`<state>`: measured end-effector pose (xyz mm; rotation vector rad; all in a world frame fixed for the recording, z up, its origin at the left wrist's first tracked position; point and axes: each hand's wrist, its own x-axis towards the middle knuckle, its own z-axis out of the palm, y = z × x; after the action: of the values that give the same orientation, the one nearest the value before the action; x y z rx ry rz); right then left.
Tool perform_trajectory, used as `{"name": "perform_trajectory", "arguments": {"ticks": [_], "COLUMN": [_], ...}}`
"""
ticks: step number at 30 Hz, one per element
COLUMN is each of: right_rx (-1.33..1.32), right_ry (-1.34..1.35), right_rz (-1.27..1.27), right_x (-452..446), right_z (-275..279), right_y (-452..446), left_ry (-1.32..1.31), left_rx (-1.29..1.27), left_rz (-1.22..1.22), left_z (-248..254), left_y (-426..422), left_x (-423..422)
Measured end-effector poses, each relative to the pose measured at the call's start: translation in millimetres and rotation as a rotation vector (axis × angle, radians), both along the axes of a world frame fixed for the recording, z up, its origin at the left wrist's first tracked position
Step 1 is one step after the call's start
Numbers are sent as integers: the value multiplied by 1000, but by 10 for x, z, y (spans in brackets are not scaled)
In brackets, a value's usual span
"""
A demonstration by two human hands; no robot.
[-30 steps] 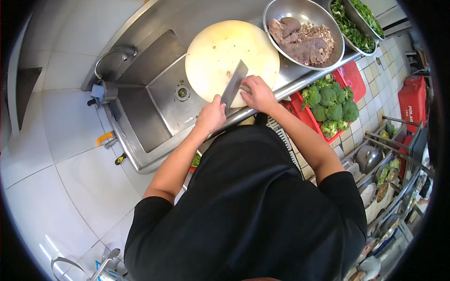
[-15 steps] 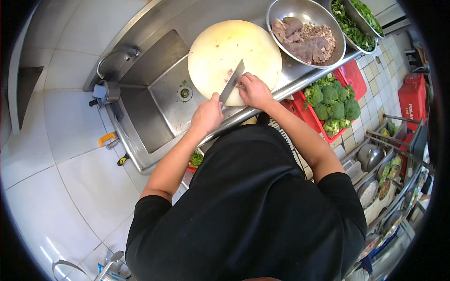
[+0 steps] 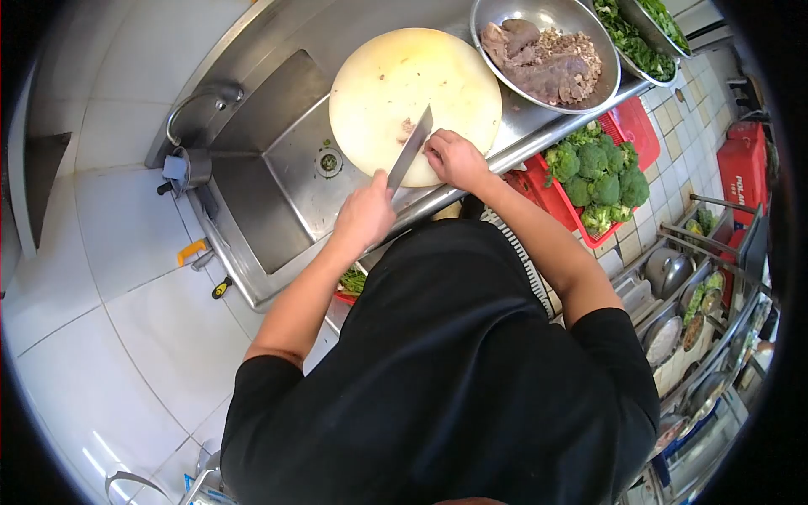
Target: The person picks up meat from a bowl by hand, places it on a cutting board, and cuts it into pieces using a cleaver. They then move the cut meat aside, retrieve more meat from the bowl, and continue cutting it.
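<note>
Clock faces as seen in view, centred on the round cutting board (image 3: 454, 71). Left hand (image 3: 366, 212) at 7 o'clock: closed around handle of broad knife (image 3: 410, 150). Blade over the board's lower part, tip towards 1 o'clock. Right hand (image 3: 457, 162) at 5 o'clock: fingers curled, tips just beside the blade; cannot tell whether anything is pinched beneath. Small meat scraps (image 3: 406, 130) on board, just off blade at 9 o'clock. Steel bowl (image 3: 617, 80) of meat (image 3: 551, 71) at 2 o'clock; broccoli (image 3: 596, 172) in red basket at 4; sink (image 3: 273, 215) at 8.
</note>
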<state>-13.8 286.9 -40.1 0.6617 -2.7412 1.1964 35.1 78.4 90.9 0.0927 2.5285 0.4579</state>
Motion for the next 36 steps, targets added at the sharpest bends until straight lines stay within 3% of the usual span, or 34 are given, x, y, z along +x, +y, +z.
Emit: {"name": "perform_trajectory", "arguments": {"ticks": [6,10,17,26,33,36], "right_rx": [11,-30,-62,-89,-122,34], "right_ry": [50,38,54,13,-25,-115], "right_rz": [38,24,51,-103,-176,-122], "right_x": [28,52,106,110,80,-5], "right_z": [-40,17,60,-132,111,96], "right_y": [42,101,220,81,-9,-68], "left_ry": [32,13,56,73,75,90], "left_rx": [14,17,30,-9,-16,-13], "left_rz": [35,24,60,115,77,37], "left_z": [-347,-37,-430,-441,-382,-281], "left_y": [193,69,277,-26,1,-15], "left_x": [-45,137,10,-46,-95,-61]}}
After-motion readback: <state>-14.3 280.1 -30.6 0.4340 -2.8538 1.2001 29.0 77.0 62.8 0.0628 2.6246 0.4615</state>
